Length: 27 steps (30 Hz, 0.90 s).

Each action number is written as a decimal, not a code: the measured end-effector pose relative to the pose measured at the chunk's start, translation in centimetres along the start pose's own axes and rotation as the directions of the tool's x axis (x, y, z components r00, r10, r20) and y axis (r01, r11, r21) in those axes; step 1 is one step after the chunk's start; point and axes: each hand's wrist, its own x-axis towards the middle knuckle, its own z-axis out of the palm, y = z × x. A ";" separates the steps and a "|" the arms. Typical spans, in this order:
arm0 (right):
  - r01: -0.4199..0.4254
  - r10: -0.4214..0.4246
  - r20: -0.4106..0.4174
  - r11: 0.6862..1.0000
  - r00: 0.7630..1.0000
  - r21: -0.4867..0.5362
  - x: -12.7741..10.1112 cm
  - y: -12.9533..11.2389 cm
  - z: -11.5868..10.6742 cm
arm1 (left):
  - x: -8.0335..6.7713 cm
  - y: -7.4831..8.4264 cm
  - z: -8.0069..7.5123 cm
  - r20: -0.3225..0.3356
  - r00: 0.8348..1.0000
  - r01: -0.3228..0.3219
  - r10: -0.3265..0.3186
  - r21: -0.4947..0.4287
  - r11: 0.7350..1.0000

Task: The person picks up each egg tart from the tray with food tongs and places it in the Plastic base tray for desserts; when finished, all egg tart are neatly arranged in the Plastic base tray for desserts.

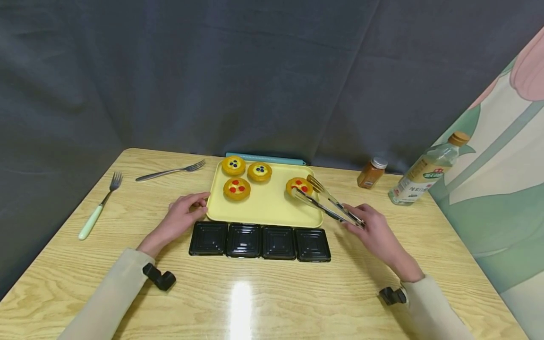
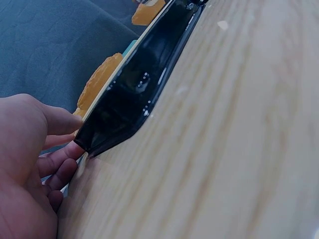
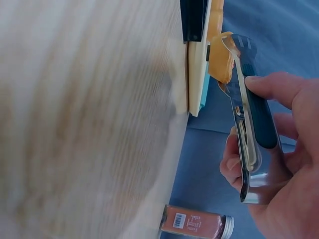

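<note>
On the wooden table (image 1: 272, 302), at centre, a yellow tray (image 1: 267, 205) carries four tarts, with a row of four black square containers (image 1: 259, 242) set touching its near edge at 6 o'clock, a placement that keeps each compartment just beside the tray. Right hand (image 1: 376, 233) has its fingers curled round the handle end of a pair of metal tongs (image 1: 329, 204); the tongs reach toward 10 o'clock from that hand, and their two tips stand either side of the red-topped tart (image 1: 299, 185) at the tray's 2 o'clock corner, apparently at or touching its rim, though contact cannot be confirmed from the head view. The wrist view shows thumb and fingers wrapped about the tong arms, which would let the hand squeeze them together. Left hand (image 1: 183, 216) lies on the table at the tray's 9 o'clock edge, fingers loosely curled with tips touching the tray's rim; it grips nothing, and the contact appears to steady the tray against sliding. Three further tarts sit apart at the tray's 11 o'clock quarter: two blueberry tarts (image 1: 233, 165) behind, a second red-topped one in front. Two forks (image 1: 99, 204) lie well apart at 9 to 10 o'clock; a spice jar (image 1: 372, 173) and an oil bottle (image 1: 427, 171) stand at 2 o'clock.
</note>
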 end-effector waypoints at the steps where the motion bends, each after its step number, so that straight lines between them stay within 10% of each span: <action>1: 0.005 -0.005 -0.004 1.000 1.000 0.000 -0.2 -0.1 -0.1 | 0.0 0.0 0.0 0.000 1.000 -0.001 0.001 0.000 1.000; 27: -0.033 0.033 -0.020 0.999 0.999 0.005 -7.3 -2.4 -2.0 | 0.1 -0.1 0.0 0.001 1.000 -0.010 0.010 0.003 1.000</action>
